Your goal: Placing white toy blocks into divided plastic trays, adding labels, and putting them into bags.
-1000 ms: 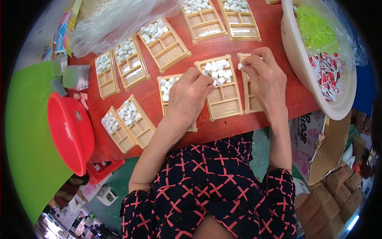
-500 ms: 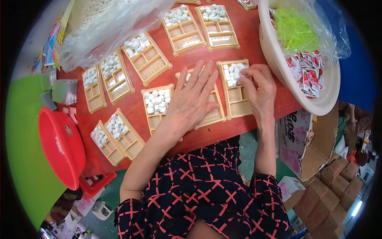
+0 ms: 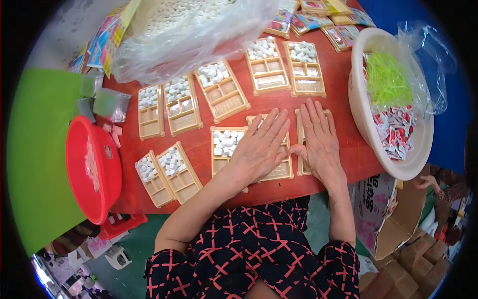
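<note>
Flat and palm down, my left hand [image 3: 260, 148] covers most of a tan compartment tray [image 3: 282, 172], fingers stretched out. My right hand [image 3: 319, 142] lies likewise over the tray to its right [image 3: 300, 130], hiding most of that tray's contents. Neither hand holds anything I can see. Left of my left hand, a third tray [image 3: 218, 164] has its upper compartment filled with white marshmallow-like cubes [image 3: 227, 142]. Several similar trays, such as a wide one [image 3: 230, 94], stand beyond and to the left, white cubes in their large compartments.
A clear plastic bag [image 3: 164, 55] of white pieces lies at the far left of the red table [image 3: 199, 134]. A cream tub [image 3: 359, 107] at right holds green strands [image 3: 389, 82] and red-white sachets [image 3: 397, 132]. At left sits a red basin [image 3: 74, 169]; packaged trays [image 3: 341, 36] lie at the back.
My right hand, earlier with bent fingers at the cubes in the right tray, now lies flat over that tray. My left hand stays over the middle tray. The view has shifted.
</note>
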A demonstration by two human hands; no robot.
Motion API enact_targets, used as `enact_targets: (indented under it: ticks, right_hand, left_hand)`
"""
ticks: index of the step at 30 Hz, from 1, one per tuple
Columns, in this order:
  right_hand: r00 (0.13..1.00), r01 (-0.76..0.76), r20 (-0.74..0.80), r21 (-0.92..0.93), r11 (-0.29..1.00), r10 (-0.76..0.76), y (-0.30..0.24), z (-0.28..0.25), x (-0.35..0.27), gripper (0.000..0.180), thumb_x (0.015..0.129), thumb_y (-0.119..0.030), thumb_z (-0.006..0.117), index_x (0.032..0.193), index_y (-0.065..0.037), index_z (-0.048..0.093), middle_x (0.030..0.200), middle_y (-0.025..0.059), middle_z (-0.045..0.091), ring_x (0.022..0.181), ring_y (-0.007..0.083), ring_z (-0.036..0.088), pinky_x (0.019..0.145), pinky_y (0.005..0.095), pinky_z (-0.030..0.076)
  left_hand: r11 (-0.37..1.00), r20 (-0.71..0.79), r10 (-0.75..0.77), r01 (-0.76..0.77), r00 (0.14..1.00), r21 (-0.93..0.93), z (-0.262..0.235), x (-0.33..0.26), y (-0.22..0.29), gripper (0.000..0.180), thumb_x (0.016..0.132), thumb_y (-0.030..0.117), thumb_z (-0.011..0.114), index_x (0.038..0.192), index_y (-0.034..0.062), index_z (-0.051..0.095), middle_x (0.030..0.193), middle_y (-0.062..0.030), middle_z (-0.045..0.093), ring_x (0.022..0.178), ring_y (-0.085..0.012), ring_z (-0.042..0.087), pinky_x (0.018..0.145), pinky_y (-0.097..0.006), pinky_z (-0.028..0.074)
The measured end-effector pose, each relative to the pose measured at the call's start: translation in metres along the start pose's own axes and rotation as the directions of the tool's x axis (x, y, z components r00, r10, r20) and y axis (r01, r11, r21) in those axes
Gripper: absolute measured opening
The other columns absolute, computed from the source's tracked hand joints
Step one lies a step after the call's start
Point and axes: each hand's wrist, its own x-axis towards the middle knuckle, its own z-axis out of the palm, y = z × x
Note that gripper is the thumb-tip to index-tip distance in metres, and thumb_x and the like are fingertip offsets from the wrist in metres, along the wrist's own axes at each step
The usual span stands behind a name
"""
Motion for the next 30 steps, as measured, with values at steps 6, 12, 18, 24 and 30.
enact_targets:
  ticks: [6,12,18,24,30]
  right_hand:
    - [1.0,0.005,-0.031,0.025,1.0,-0.005,-0.003,-0.004,0.007,0.084,0.068,-0.051,0.052,0.132,-0.002,0.029,0.137,0.0173,0.026,0.13,0.0308,0.02,0.103,0.0469,0.02]
    - [0.937,-0.026,-0.307,0.409,0.912,0.164,0.012,-0.042,0.043,0.052,0.087,-0.034,0.044,0.128,-0.002,0.035,0.135,0.0182,0.03,0.127,0.0305,0.025,0.104,0.0398,0.019]
    - [0.914,-0.029,-0.303,0.617,0.786,0.271,0.039,-0.041,0.137,0.033,0.085,-0.017,0.052,0.113,0.0,0.049,0.111,0.0118,0.051,0.104,0.0194,0.047,0.09,0.0305,0.037]
    - [0.909,0.224,-0.408,0.303,0.926,-0.086,0.017,-0.035,0.253,0.035,0.073,-0.02,0.063,0.103,-0.003,0.056,0.104,0.0179,0.055,0.1,0.0315,0.05,0.085,0.0363,0.04]
    - [0.983,0.179,-0.024,-0.032,0.983,-0.18,-0.007,0.021,0.327,0.039,0.072,-0.015,0.064,0.11,-0.016,0.056,0.117,0.0162,0.05,0.106,0.0312,0.048,0.087,0.0386,0.042]
  left_hand:
    - [0.998,-0.074,-0.003,-0.001,0.997,-0.06,-0.007,0.001,0.002,0.068,0.074,0.029,0.06,0.131,0.005,0.031,0.138,-0.0154,0.024,0.13,-0.0286,0.019,0.102,-0.044,0.023]
    - [0.943,-0.095,-0.228,0.196,0.969,-0.269,-0.053,0.045,-0.067,0.026,0.08,0.024,0.053,0.095,0.0033,0.055,0.102,-0.0191,0.056,0.092,-0.0337,0.055,0.077,-0.044,0.043]
    - [0.977,0.055,-0.172,0.163,0.984,0.135,-0.1,0.113,-0.218,0.032,0.088,0.023,0.04,0.109,0.0047,0.054,0.113,-0.0176,0.052,0.097,-0.033,0.053,0.085,-0.04,0.042]
    - [0.912,-0.037,-0.272,0.27,0.962,0.31,-0.088,0.105,-0.348,0.035,0.086,0.022,0.038,0.116,0.0106,0.051,0.125,-0.0137,0.045,0.111,-0.0366,0.044,0.094,-0.045,0.036]
    - [0.818,-0.071,-0.044,0.077,0.996,0.57,-0.092,0.111,-0.341,0.04,0.084,0.024,0.05,0.119,0.0066,0.045,0.111,-0.0136,0.053,0.105,-0.0303,0.048,0.081,-0.041,0.044]
